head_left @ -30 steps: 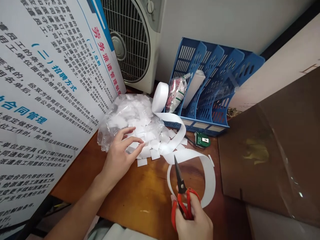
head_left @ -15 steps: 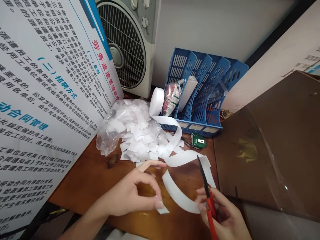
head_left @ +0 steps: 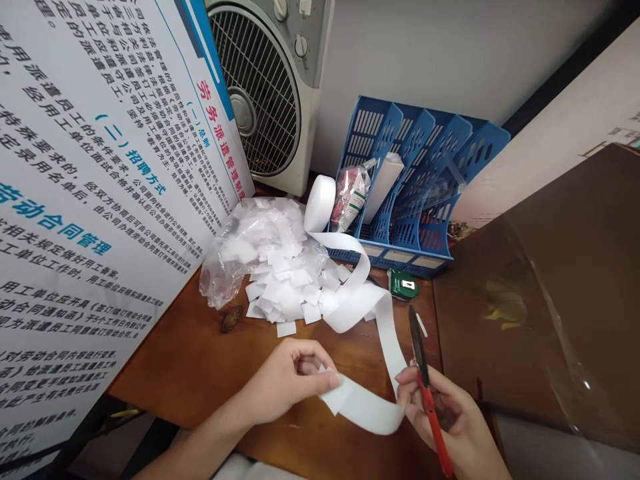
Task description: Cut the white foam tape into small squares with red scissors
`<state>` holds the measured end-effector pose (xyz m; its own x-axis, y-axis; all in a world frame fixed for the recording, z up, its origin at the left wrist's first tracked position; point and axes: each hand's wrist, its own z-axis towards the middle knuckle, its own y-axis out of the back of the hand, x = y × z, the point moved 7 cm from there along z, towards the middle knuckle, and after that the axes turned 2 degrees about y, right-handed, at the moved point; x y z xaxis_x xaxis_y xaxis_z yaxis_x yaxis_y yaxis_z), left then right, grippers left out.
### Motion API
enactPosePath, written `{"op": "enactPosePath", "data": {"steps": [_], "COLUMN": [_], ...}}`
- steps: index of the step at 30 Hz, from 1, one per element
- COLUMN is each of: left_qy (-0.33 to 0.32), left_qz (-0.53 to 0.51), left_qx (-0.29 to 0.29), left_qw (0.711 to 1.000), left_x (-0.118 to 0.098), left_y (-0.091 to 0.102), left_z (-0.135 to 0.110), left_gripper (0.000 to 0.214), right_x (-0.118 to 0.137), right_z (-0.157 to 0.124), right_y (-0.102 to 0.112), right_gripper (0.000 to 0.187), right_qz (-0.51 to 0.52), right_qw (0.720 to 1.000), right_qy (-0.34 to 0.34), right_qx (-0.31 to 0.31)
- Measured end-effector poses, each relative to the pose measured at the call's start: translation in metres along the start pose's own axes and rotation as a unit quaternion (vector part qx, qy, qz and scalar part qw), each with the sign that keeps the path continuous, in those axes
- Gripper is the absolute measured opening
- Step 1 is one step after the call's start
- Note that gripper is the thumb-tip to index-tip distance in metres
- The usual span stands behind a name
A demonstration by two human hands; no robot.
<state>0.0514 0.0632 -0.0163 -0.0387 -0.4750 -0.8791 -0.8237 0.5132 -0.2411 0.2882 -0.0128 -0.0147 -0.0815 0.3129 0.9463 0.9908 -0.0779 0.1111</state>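
Observation:
Between thumb and fingers, my left hand (head_left: 300,377) pinches a small cut white piece (head_left: 334,399) laid over the free end of a white ribbon (head_left: 373,410). My right hand (head_left: 445,417) holds red-handled scissors (head_left: 425,393), black blades pointing up and away, and also grips the ribbon at its fingertips. From there the ribbon loops back across the table to its white roll (head_left: 320,203), which stands by the blue rack. A heap of cut white pieces (head_left: 283,287) lies beyond my left hand, partly spilling from a clear plastic bag (head_left: 220,277).
A green tape measure (head_left: 403,285) sits before the blue file rack (head_left: 417,257). Inside the rack is a bag with red contents (head_left: 350,200). A box fan (head_left: 260,93) and a printed board (head_left: 115,167) stand at back and left; a brown box (head_left: 545,287) is at right.
My left hand has brought its small piece up to the ribbon's end and now pinches both together. The scissors have turned to a more edge-on angle, and the ribbon's loop has shifted.

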Motion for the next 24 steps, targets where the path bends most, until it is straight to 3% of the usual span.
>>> {"op": "enactPosePath", "data": {"steps": [6,9,13,19,24], "left_qy": [-0.022,-0.043,-0.047,-0.007,-0.015], "left_qz": [0.049,0.104,0.108,0.000,0.033], "left_qx": [-0.062,-0.064,-0.049,-0.044,-0.077], "left_qw": [0.997,0.992,0.992,0.999,0.996], "left_x": [-0.008,-0.014,-0.016,-0.008,-0.009], "left_y": [-0.007,-0.013,-0.016,-0.011,-0.006], "left_z": [-0.004,-0.006,-0.007,-0.006,-0.004], "left_gripper": [0.026,0.025,0.023,0.025,0.028], "right_x": [0.014,0.020,0.027,0.034,0.040], "right_z": [-0.010,-0.007,0.003,0.011,0.014], "right_y": [-0.009,-0.032,-0.056,-0.060,-0.069], "right_gripper": [0.037,0.037,0.021,0.016,0.018], "right_qz": [-0.053,-0.072,-0.119,-0.096,-0.077], "right_qw": [0.992,0.994,0.993,0.995,0.997], "right_qy": [0.021,0.012,-0.002,-0.004,-0.003], "right_qx": [-0.111,-0.083,-0.012,-0.009,0.000]}}
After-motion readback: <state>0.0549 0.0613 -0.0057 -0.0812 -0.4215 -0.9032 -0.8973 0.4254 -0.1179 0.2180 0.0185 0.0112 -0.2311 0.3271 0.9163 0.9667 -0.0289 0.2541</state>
